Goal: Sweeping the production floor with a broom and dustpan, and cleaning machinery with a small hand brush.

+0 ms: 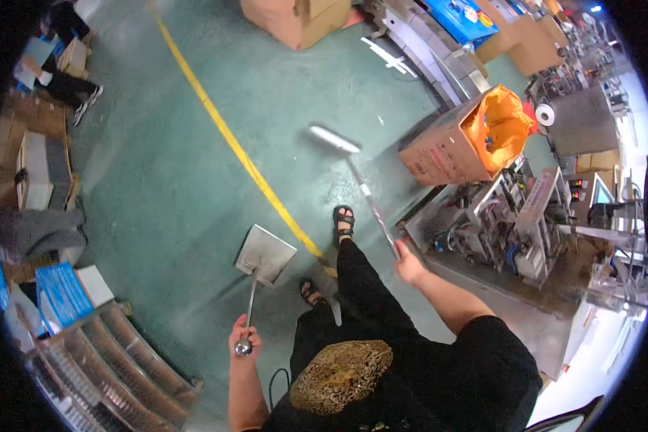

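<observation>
Your left hand (245,336) wrapped round handle of dustpan (264,253); metal pan left of yellow line (227,133). Your right hand (409,263) clamped on shaft of broom (367,193); blurred white head over green floor (180,173), left of carton (439,153). Carton side: printed lines, symbols; orange liner (511,147) inside. Blue packet (63,291), lower left: pale print, too small to read.

From my remote post I log: dustpan (266,252) in the left hand (245,337), pan forward of it, just left of the floor line (241,152). Broom (366,190) in the right hand (410,265), its head ahead, right of that line. Farther right, I note an open carton (439,155), liner bag (511,129) inside; machine (529,245) behind it, nearer the wearer. Co-worker (72,86) far front-left.
</observation>
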Demonstrator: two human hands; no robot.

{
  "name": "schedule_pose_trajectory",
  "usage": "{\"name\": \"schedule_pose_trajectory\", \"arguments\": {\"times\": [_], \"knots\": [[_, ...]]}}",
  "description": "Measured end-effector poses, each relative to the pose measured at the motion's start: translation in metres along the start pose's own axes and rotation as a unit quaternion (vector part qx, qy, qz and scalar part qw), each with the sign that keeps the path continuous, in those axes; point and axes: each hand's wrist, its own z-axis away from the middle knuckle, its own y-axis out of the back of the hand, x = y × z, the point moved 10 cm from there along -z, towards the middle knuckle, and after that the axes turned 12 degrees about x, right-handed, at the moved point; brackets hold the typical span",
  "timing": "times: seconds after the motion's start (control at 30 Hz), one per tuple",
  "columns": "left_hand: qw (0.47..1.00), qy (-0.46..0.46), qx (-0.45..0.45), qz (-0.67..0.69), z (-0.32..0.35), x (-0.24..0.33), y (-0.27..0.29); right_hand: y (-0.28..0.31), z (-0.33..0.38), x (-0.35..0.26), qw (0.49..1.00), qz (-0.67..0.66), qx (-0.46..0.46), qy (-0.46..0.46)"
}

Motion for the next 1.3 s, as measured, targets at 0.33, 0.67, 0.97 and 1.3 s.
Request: {"name": "schedule_pose_trajectory", "arguments": {"times": [0.33,0.67,0.97,1.3], "knots": [[0.995,0.02,0.095,0.017,-0.092,0.011,-0.299,0.158,-0.311,-0.063,0.973,-0.175,0.049,-0.144],[0.988,0.011,0.156,-0.016,-0.146,0.055,-0.402,0.048,-0.192,-0.101,0.978,0.147,-0.148,-0.021],[0.995,0.029,0.073,0.068,-0.141,0.064,-0.388,0.008,-0.066,-0.16,0.94,0.002,-0.332,0.078],[0.987,-0.099,-0.004,0.123,-0.09,0.087,-0.229,0.063,-0.098,-0.214,0.954,0.155,-0.103,0.234]]}}
